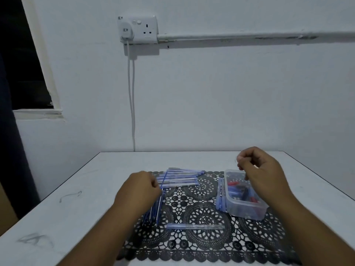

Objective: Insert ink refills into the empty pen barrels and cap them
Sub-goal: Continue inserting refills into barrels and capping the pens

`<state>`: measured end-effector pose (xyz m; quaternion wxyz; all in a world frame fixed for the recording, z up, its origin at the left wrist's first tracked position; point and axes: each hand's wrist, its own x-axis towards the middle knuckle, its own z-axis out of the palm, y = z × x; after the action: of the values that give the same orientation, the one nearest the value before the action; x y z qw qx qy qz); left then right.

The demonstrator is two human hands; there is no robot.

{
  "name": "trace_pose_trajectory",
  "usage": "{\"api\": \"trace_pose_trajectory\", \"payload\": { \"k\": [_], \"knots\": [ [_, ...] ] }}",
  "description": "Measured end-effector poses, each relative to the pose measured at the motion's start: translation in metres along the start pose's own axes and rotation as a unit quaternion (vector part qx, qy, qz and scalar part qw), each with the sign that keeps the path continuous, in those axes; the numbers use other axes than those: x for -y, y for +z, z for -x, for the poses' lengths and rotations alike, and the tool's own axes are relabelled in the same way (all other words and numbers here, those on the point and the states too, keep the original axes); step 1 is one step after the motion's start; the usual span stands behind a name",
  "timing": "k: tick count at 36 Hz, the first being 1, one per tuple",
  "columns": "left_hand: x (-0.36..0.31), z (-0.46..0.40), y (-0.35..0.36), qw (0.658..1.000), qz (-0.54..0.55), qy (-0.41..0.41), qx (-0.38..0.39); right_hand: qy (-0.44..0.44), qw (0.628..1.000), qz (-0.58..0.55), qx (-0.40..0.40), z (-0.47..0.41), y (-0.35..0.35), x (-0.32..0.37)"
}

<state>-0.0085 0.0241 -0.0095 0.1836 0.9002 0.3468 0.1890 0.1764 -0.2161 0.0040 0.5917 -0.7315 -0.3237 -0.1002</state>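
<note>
Looking from head cam: left hand [139, 191] is curled over the blue ink refills [153, 213] at 9 o'clock of the lace mat [207, 244], pinching one thin refill. Right hand [263, 171] is clenched above the plastic box [247, 208] at 3 o'clock; if it holds sth., I cannot tell. Capped pens [182, 178] lie at 12, one pen barrel [195, 226] near centre. Refills prob. light, bendy, slippery; take hold near mid-length.

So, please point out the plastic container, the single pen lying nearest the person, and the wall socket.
plastic container [247, 209]: head view, its clear front wall.
single pen [194, 226]: head view, middle of its barrel.
wall socket [148, 29]: head view, its white faceplate.
</note>
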Motion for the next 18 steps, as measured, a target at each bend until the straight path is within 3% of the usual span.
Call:
{"api": "trace_pose_trajectory", "payload": {
  "k": [7, 12, 18],
  "knots": [
    [0.007, -0.003, 0.009, 0.996, -0.061, -0.031, 0.066, 0.002, 0.998, 0.028, 0.056, 0.006, 0.005, 0.008],
    [0.006, -0.002, 0.016, 0.993, -0.095, -0.026, 0.066, 0.004, 0.996, 0.054, 0.066, 0.005, 0.004, 0.005],
    [0.001, 0.004, 0.012, 0.992, -0.12, 0.002, 0.027, 0.029, 0.982, 0.167, 0.086, -0.003, -0.003, -0.003]
  ]
}}
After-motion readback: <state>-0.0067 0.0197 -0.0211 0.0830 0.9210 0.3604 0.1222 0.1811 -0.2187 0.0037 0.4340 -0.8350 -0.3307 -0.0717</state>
